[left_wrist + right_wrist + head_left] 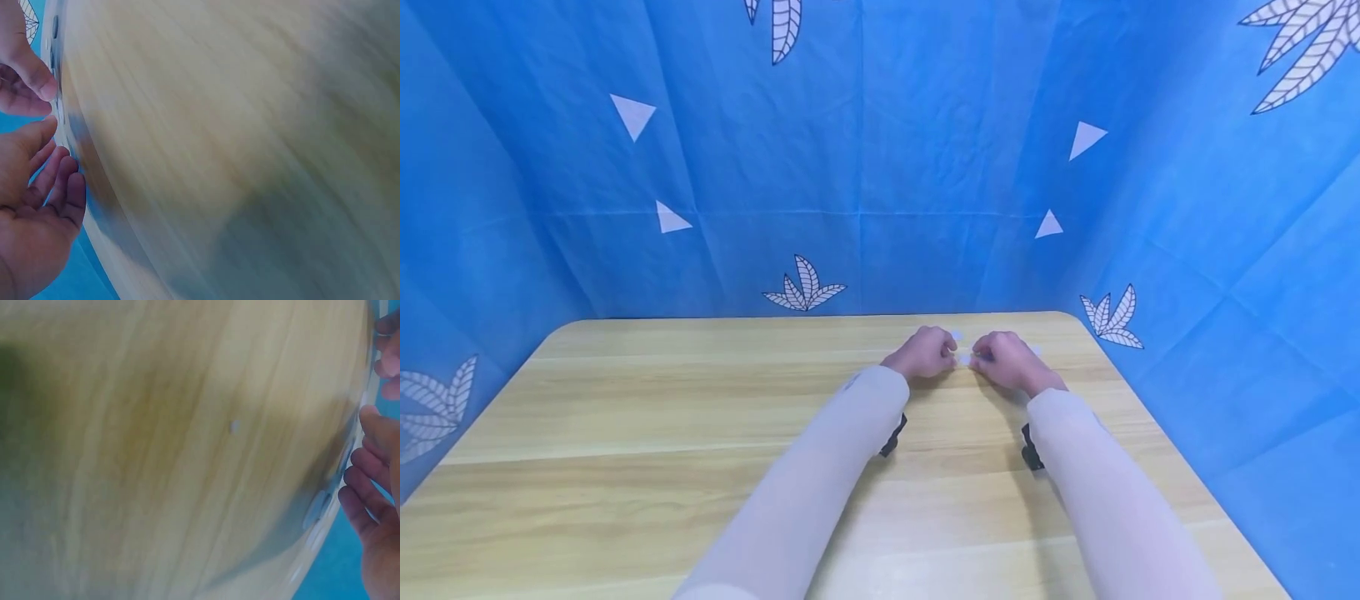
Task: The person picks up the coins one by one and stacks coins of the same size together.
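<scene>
A small white disc (964, 359) lies between my two hands near the far edge of the wooden table (715, 392). From the left, my left hand (925, 352) reaches in, thumb tip right at the disc. My right hand (1009, 360) faces it from the other side, its thumb close to the disc's opposite edge. In the left wrist view a gap shows between the bent fingers (62, 187) and thumb of the left hand. The right wrist view has the right fingers (365, 490) loosely bent, apart from the thumb. Another white disc (957, 336) lies just behind the hands.
Beside the right hand lie more pale discs (315, 509), partly hidden by it in the head view. A tiny pale piece (234, 427) sits on the wood. Blue cloth (910, 167) with leaf prints hangs behind the table and along both sides.
</scene>
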The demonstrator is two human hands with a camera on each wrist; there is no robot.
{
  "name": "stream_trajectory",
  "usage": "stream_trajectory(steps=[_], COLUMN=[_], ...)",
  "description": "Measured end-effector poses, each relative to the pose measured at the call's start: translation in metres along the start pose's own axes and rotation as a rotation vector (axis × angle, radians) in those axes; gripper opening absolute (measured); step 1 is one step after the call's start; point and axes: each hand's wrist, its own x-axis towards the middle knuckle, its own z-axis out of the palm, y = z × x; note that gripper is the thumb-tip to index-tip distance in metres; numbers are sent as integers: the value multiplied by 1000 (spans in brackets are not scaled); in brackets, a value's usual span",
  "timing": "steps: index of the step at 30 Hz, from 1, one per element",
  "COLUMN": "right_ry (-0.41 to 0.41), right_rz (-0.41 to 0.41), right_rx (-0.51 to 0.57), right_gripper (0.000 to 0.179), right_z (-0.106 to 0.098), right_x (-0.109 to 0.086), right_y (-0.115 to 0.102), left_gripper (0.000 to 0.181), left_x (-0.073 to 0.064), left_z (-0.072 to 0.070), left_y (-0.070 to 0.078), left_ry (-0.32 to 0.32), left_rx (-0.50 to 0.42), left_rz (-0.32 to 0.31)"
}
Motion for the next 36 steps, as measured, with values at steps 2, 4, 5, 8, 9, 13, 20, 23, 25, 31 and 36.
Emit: stream_trajectory(steps=[2, 4, 5, 8, 9, 13, 20, 23, 25, 31, 36], right_ry=[1, -4, -10, -36, -43, -51, -47, -55, -64, -71, -73], right_rz=[0, -7, -6, 7, 8, 9, -10, -13, -9, -23, -74], right_rx=[-2, -4, 0, -4, -9, -23, 0, 14, 16, 5, -13], right_gripper=[30, 30, 28, 20, 17, 12, 12, 12, 12, 11, 10], right_z=[-1, 0, 0, 0, 0, -1, 0, 0, 1, 0, -2], right_x=[1, 2, 3, 3, 3, 3, 8, 9, 8, 7, 11], right_y=[-1, -1, -1, 0, 0, 1, -4, -8, -10, -14, -17], left_gripper=[32, 32, 31, 31, 31, 27, 21, 17, 15, 16, 15], left_x=[3, 6, 7, 9, 9, 9, 12, 11, 10, 6, 3], left_z=[1, 3, 5, 10, 11, 13, 14, 15, 16, 15, 11], left_y=[1, 1, 1, 2, 4, 8, 8, 6, 5, 5, 2], left_ry=[10, 26, 30, 29, 28, 33, 84, 88, 87, 93, 94], left_rx=[11, 22, 19, 3, -9, -37, -84, -117, -129, -123, -109], left_rz=[8, 17, 19, 27, 26, 10, -63, -96, -107, -90, -96])
